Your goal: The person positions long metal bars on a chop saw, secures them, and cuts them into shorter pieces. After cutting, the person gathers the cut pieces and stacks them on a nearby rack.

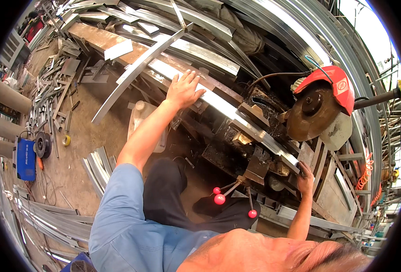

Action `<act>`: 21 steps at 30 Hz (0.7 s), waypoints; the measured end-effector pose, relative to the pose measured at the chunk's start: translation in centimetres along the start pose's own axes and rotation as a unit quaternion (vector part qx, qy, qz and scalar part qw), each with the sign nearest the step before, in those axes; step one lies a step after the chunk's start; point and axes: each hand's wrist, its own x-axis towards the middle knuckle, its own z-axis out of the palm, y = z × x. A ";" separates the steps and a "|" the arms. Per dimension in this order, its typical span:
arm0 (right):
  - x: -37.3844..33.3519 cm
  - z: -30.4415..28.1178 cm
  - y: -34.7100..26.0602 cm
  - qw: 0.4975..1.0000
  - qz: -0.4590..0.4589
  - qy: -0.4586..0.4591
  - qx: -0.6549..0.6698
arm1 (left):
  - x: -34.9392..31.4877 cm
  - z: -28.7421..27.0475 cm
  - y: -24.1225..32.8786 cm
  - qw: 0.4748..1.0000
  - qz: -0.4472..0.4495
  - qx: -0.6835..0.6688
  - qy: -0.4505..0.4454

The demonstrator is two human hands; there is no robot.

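A long, shiny metal bar [225,109] runs slantwise through the clamp of a cut-off saw. My left hand [183,89] lies on its upper left stretch, palm down with the fingers stretched out. At the lower right end of the bar, my right hand [305,180] has its fingers bent round the tip; part of them is in shadow. The saw's dark round blade [307,115] stands raised above the bar under a red guard [341,86]. Below the clamp is a spoked handle with red ball knobs [219,199].
A flat metal strip [132,72] crosses the bench beam at the left. Long metal profiles [196,20] are piled behind the saw. Offcuts [67,86] litter the floor near a blue machine [24,159]. A pale plastic container [141,118] stands below my left forearm.
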 end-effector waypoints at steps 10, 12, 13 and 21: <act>-0.3 -0.5 -0.8 0.999 0.029 -0.024 -0.022 | 0.2 -0.2 -1.5 1.000 0.018 -0.002 0.018; -0.7 -0.5 -1.2 0.999 0.031 -0.022 -0.030 | 0.7 -0.5 -0.7 1.000 0.002 0.006 -0.006; -0.9 -0.3 -0.9 0.999 0.025 -0.019 -0.033 | 1.0 -0.6 -0.2 1.000 -0.003 0.010 -0.019; 0.8 -0.5 -1.2 0.997 0.029 -0.041 -0.055 | 4.1 2.8 3.0 0.997 -0.050 0.023 0.047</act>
